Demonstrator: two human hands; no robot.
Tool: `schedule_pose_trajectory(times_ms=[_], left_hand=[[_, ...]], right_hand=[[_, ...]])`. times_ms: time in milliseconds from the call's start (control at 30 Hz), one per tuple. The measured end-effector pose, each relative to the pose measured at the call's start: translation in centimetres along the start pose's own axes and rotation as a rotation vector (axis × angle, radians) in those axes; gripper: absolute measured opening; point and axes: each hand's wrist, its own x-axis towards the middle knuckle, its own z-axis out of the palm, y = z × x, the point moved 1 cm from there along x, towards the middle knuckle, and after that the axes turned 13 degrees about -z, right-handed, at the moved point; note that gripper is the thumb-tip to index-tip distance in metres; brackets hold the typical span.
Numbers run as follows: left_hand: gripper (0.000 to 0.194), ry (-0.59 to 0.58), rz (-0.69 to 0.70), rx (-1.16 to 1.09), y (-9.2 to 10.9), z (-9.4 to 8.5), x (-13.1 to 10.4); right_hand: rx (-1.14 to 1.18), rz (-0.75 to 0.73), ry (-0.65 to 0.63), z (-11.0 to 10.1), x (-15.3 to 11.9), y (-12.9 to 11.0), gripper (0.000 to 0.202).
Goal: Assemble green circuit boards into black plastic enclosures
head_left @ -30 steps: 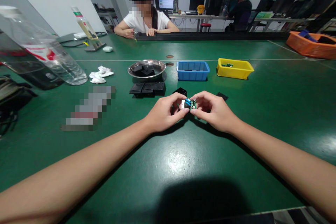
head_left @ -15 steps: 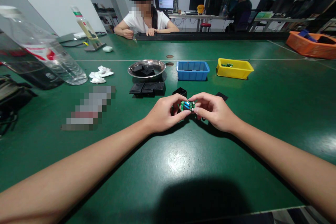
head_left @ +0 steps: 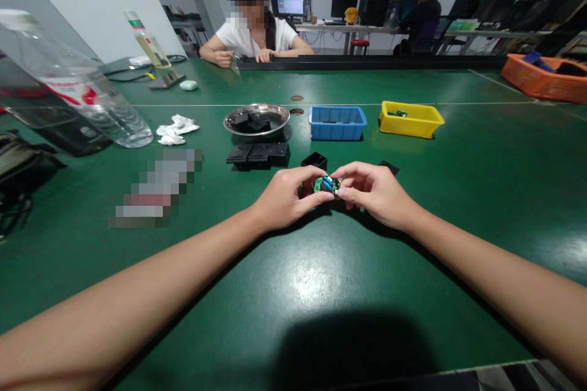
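Observation:
Between my fingertips, just above the green table, is a small green circuit board (head_left: pixel 326 184) with blue parts on it. My left hand (head_left: pixel 288 195) pinches its left side, thumb below and fingers above. From the other side, my right hand (head_left: pixel 373 192) grips its right end with thumb and fingertips. Fingers hide part of the board. Right behind my left fingertips stands an open black box (head_left: pixel 314 161). A flat black piece (head_left: pixel 389 167) lies behind my right hand, partly covered by it.
Beyond my hands stand a metal bowl (head_left: pixel 233 128) of black boxes, a blue bin (head_left: pixel 337 128) and a yellow bin (head_left: pixel 410 128) holding circuit boards. Several black cases (head_left: pixel 258 155) sit before the bowl. Bottles (head_left: pixel 87 101) and crumpled tissue (head_left: pixel 177 129) are leftward. A person sits across the table.
The circuit board has turned and tilted slightly between my fingers. Both hands stay in nearly the same place, still holding it.

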Motion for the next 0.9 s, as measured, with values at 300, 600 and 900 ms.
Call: schedule_pose_trajectory(times_ms=[300, 600, 900], left_hand=[[0.027, 0.000, 0.042, 0.027, 0.03, -0.07, -0.01], [0.026, -0.003, -0.038, -0.018, -0.02, 0.09, 0.03], [0.026, -0.030, -0.074, -0.082, 0.02, 0.26, 0.01]], right_hand=[[-0.017, 0.017, -0.015, -0.05, 0.00, -0.12, 0.034], [-0.007, 0.003, -0.012, -0.01, 0.07, -0.13, 0.030], [-0.032, -0.027, 0.010, 0.08, -0.06, -0.08, 0.028]])
